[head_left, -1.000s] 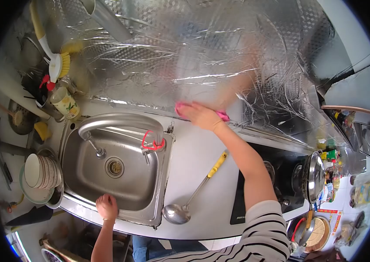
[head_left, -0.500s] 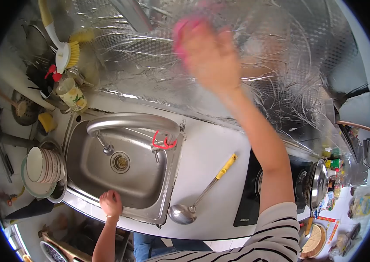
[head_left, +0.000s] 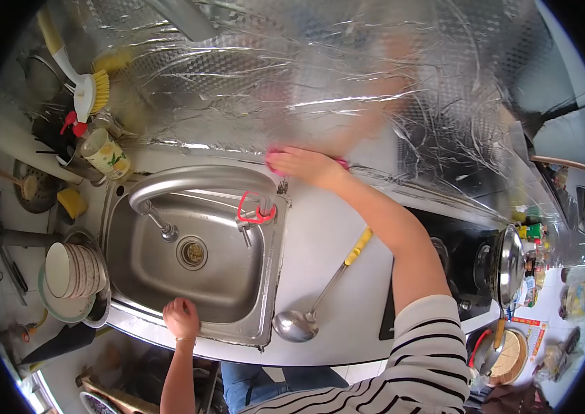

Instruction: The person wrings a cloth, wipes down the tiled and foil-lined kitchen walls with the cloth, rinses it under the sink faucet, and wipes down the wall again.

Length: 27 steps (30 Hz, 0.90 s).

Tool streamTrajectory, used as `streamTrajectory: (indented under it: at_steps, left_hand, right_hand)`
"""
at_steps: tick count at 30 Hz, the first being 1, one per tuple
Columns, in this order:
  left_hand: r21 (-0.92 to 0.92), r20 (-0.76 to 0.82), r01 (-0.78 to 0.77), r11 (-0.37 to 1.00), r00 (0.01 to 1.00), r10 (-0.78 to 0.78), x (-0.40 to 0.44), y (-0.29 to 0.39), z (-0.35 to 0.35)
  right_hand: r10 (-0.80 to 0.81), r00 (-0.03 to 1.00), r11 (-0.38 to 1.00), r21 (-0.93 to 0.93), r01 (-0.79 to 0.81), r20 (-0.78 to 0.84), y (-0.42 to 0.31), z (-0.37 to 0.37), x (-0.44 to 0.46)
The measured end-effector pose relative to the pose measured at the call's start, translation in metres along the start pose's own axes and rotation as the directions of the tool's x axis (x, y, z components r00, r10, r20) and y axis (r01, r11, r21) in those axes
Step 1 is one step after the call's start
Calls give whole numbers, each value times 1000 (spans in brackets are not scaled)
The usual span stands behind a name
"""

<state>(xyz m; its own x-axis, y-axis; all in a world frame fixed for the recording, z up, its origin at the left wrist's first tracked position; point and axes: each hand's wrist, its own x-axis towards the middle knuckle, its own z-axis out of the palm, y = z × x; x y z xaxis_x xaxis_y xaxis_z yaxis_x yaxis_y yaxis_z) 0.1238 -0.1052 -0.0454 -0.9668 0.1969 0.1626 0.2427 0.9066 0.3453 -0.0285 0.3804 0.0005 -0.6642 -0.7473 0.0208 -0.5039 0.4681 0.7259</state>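
Note:
My right hand (head_left: 306,167) presses a pink cloth (head_left: 275,160) against the bottom of the foil-covered wall (head_left: 237,103), where it meets the counter behind the faucet. The cloth shows at both sides of the hand. My left hand (head_left: 181,318) rests on the front rim of the steel sink (head_left: 189,276), its fingers curled; whether anything is in them cannot be made out. The curved faucet (head_left: 202,178), with a red loop at its base, arches over the sink. A ladle (head_left: 297,325) with a yellow handle lies on the white counter (head_left: 327,228) right of the sink.
Stacked bowls (head_left: 64,270) stand left of the sink, near a yellow sponge (head_left: 71,203), a patterned cup (head_left: 107,156) and a white-and-yellow brush (head_left: 85,93). On the right are a black stove (head_left: 454,234) and a lidded pot (head_left: 510,268).
My right hand with the pink cloth has come down from high on the foil wall to its lower edge. My left hand stays on the sink rim. The camera view has shifted a little.

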Motion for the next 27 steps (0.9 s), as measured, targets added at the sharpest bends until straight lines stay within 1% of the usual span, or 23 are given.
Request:
streamTrajectory:
  at_steps: [2,4,6,7,9,10,12,13,14,15,16,17,18,19,20,21,22,23,24,25,26,27]
  left_hand:
    - [1,-1,-7,1000,1000,7,-1,0,-2]
    - [17,-9,-2,1000,1000,3,0,2,-3]
    - [6,-13,-4,1000,1000,4,1,3,-1]
    - [7,-17,-9,1000,1000,9,0,2,-1]
    - [21,-21,-4,1000,1000,5,-2,0,2]
    - [7,-20,6,1000,1000,-6,-2,0,2]
    - [-6,-29,10,1000,1000,-10,-3,-4,5]
    - [-11,-27,7,1000,1000,-7,-4,-4,5]
    - [-5,-17,11,1000,1000,-12,-4,-4,5]
    - [2,-9,20,1000,1000,-20,-3,-4,6]
    - [-1,-11,28,1000,1000,-28,-3,-4,7]
    - [12,5,19,1000,1000,-19,-2,-4,9]
    - [33,22,19,999,1000,-19,-3,-6,9]
    - [29,73,50,998,996,-53,-3,-5,9]
    - [66,95,7,998,995,-14,-1,-5,9]
    - [58,113,22,998,993,-29,2,-2,7]
    - [20,178,130,991,975,-132,6,2,7]
    - [-259,236,263,929,950,-203,12,5,12]
    - [-550,490,538,638,827,-276,21,17,6]
    - [-663,660,696,276,718,-222,35,36,-6]
    - [-624,781,771,-127,617,-91,49,47,-16]
    - [-619,785,774,-130,611,-103,61,45,-21]
  right_hand:
    - [-48,982,998,51,39,180,5,-23,-51]
    - [-71,963,991,132,37,259,10,-31,-97]
    - [-66,956,998,5,67,284,8,-29,-141]
    - [-74,956,997,10,75,282,9,-32,-151]
    - [-91,917,996,19,91,387,11,-36,-165]
    - [-88,919,996,17,88,385,13,-35,-172]
    - [-88,939,990,130,47,331,16,-34,-182]
    - [-87,938,991,128,46,336,15,-44,-182]
    - [78,943,934,306,-183,324,14,-60,-180]
    - [239,910,797,468,-383,338,13,-76,-176]
    - [232,913,800,468,-375,335,8,-95,-165]
    - [500,803,586,556,-590,325,-4,-116,-148]
    - [707,615,300,640,-707,348,-19,-134,-125]
    - [691,635,295,667,-684,346,-39,-150,-101]
    - [733,449,-221,804,-552,510,-61,-167,-76]
    - [638,303,-666,705,-245,708,-78,-183,-48]
    - [541,308,-823,567,5,782,-93,-202,-14]
    - [432,337,-898,365,244,837,-107,-217,21]
    - [379,370,-895,235,380,848,-124,-221,53]
    - [331,406,-861,96,499,852,-139,-223,81]
    - [354,427,-831,71,551,832,-160,-216,106]
    - [378,442,-797,43,603,814,-183,-202,125]
